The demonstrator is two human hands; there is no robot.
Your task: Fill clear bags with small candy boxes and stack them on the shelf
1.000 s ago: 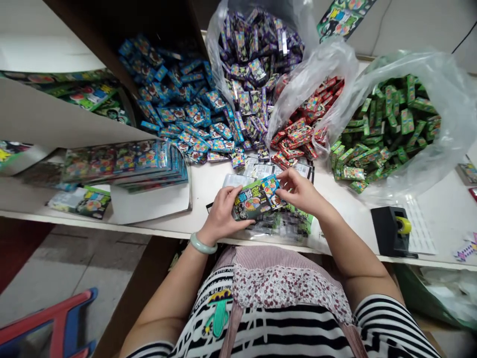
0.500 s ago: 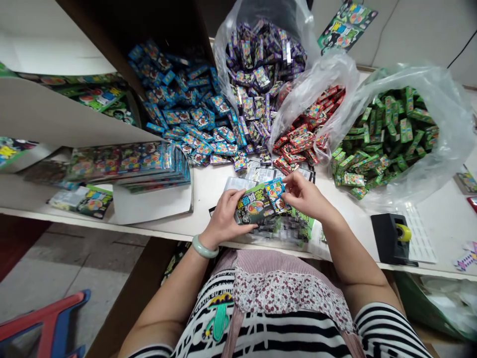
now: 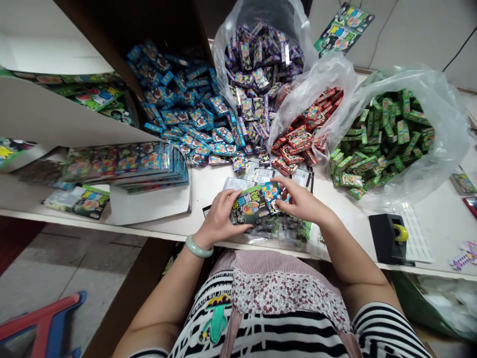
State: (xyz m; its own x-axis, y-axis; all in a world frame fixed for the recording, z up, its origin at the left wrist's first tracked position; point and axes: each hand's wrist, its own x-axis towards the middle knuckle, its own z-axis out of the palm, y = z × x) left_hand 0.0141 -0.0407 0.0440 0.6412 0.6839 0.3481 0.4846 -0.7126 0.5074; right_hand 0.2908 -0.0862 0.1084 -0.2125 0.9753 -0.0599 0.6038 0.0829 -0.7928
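My left hand [image 3: 219,219] is closed around the left end of a green and black printed package [image 3: 248,206], thumb along its near edge. A small blue box [image 3: 271,196] lies at the package's right end. My right hand [image 3: 300,199] has its fingertips on that blue box, index finger at the far edge and thumb on the near side. Whether the box sits inside the package or against it, I cannot tell. Beneath both hands, several clear plastic packages [image 3: 281,231] with dark and green print lie on the table. A pale bangle rings my left wrist.
Piles of blue boxes [image 3: 201,119], purple boxes [image 3: 257,79], red boxes [image 3: 298,141] and green boxes [image 3: 391,129] stand at the back, some in clear bags. A carton of flat printed packages [image 3: 149,164] lies left. A black tape dispenser [image 3: 385,238] is at right.
Both hands and the package have shifted slightly left. My right index finger has straightened over the far edge of the blue box, and the right fingers are a little more spread.
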